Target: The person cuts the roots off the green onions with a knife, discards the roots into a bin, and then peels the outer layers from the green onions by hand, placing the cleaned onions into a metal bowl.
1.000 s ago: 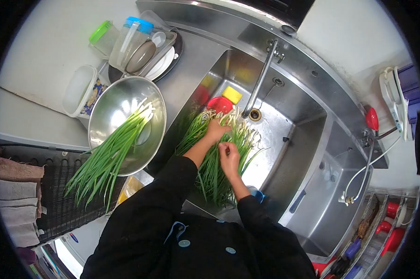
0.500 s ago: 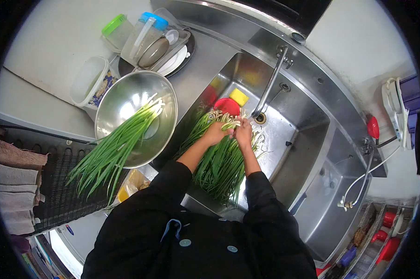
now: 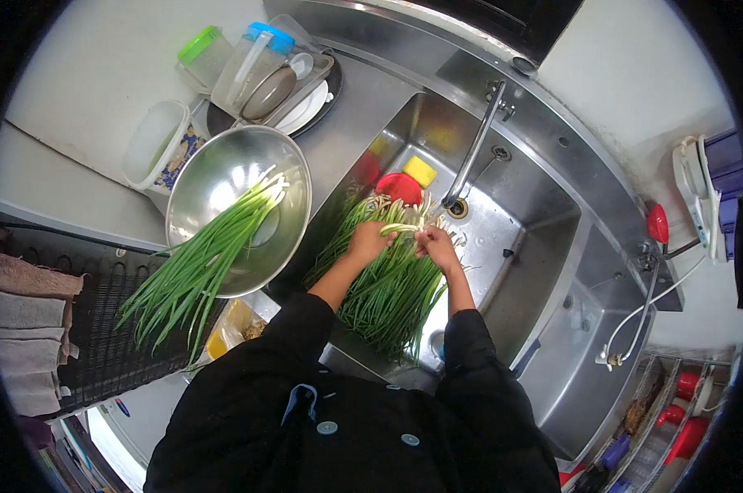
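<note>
A heap of green onions lies in the steel sink, white ends toward the tap. My left hand grips one green onion near its white end. My right hand pinches the same stalk's tip a little to the right, under the tap spout. A steel bowl on the counter to the left holds another bunch of green onions that hang over its rim.
A red lid and a yellow sponge lie at the sink's far end. Plastic containers and plates stand behind the bowl. Folded cloths lie on a black rack at the left. A second basin is on the right.
My right hand moved up from the middle of the heap to the white ends beside my left hand, then drew slightly right. Both hands now hold one stalk between them.
</note>
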Demonstrator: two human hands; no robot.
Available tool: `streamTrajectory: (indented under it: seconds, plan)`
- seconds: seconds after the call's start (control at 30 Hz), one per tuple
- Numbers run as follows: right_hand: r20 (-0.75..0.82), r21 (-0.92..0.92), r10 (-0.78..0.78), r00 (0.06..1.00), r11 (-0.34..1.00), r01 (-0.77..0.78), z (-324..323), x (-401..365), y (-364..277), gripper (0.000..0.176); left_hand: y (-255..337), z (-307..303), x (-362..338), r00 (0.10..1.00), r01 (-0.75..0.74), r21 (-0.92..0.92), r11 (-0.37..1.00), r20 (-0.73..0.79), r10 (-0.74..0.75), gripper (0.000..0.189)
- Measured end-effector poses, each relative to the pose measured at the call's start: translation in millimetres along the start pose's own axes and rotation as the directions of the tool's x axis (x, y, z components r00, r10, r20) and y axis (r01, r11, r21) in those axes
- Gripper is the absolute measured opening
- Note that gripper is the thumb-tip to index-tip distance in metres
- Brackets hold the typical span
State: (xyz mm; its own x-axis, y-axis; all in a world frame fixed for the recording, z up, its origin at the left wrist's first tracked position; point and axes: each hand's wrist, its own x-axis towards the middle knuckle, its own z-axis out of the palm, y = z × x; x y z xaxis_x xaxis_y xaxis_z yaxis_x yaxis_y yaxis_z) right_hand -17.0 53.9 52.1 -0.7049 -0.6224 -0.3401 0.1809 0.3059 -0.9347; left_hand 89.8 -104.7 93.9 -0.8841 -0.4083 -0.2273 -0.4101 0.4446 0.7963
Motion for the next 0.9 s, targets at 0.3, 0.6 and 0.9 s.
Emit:
streamTrajectory:
  seconds: [0.3, 0.6, 0.9]
  plan:
    - [-0.076, 0.259, 0.139, 0.987, 0.959, -0.116, -29, -10, 15, 0.015, -23, -19, 8, 0.982, 0.059, 0.053, 0.997, -0.184, -0.048, 0.021]
    - [-0.081, 0.540, 0.076, 0.994, 0.841, -0.020, 13, -10, -21, 0.010, -2, 2, 1, 0.931, 0.161, -0.517, 0.841, 0.363, 0.046, 0.020]
    - [-0.479, 0.725, 0.309, 0.821, 0.667, 0.172, 20, 5, -5, 0.031, 20, 0, -2, 0.974, 0.115, -0.447, 0.887, 0.225, -0.013, 0.024]
